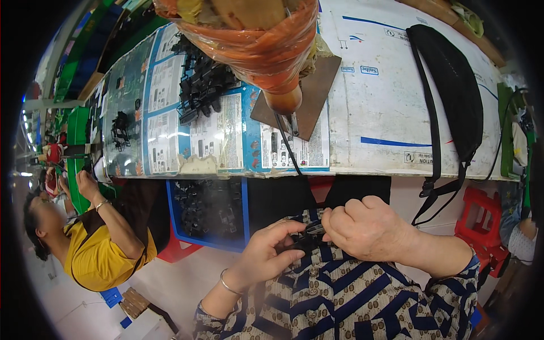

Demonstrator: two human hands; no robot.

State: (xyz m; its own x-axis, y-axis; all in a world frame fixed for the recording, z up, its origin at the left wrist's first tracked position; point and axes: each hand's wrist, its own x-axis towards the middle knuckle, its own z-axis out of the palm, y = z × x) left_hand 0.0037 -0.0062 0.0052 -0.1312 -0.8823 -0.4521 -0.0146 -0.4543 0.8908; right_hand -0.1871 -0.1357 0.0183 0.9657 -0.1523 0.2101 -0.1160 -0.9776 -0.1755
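Close in front of my patterned shirt, my left hand [265, 256] pinches a small black plastic part [306, 240] between thumb and fingers. My right hand [362, 229] is closed like a fist against the same part's upper right side. A thin greyish edge shows by its fingertips, but what those fingers grip is hidden. On the table beyond lies a heap of similar black parts [201, 85], with a smaller cluster [120, 129] farther left. More of them fill a blue crate [246, 212] below the table edge, left of my hands.
An orange, plastic-wrapped fixture [249, 51] comes down over a brown board [323, 93] on the table [374, 107]. A black bag [453, 85] lies at the right, its strap hanging off the edge near a red stool [479, 215]. A person in yellow [102, 258] sits at left.
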